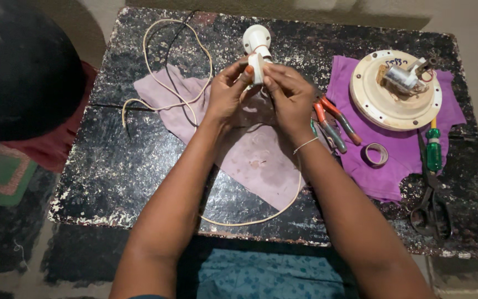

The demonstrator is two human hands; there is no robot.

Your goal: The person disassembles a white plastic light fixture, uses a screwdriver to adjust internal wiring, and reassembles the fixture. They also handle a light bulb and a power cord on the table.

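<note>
Both my hands meet over the middle of a worn black table (112, 177). My left hand (229, 88) and my right hand (286, 91) pinch a small white plastic part (256, 67) between their fingertips. Just beyond it stands a white lamp holder (256, 40). A cream cable (175, 61) loops across the table's far left and curves back under my right forearm. Beneath my hands lies a pale pink cloth (255, 160).
To the right, a purple cloth (394, 149) carries a round cream fan base with a motor part (395, 88), a tape roll (376, 154) and a green-handled screwdriver (432, 149). Red-handled pliers (333, 122) lie beside my right wrist. Black scissors (430, 207) rest near the right front corner.
</note>
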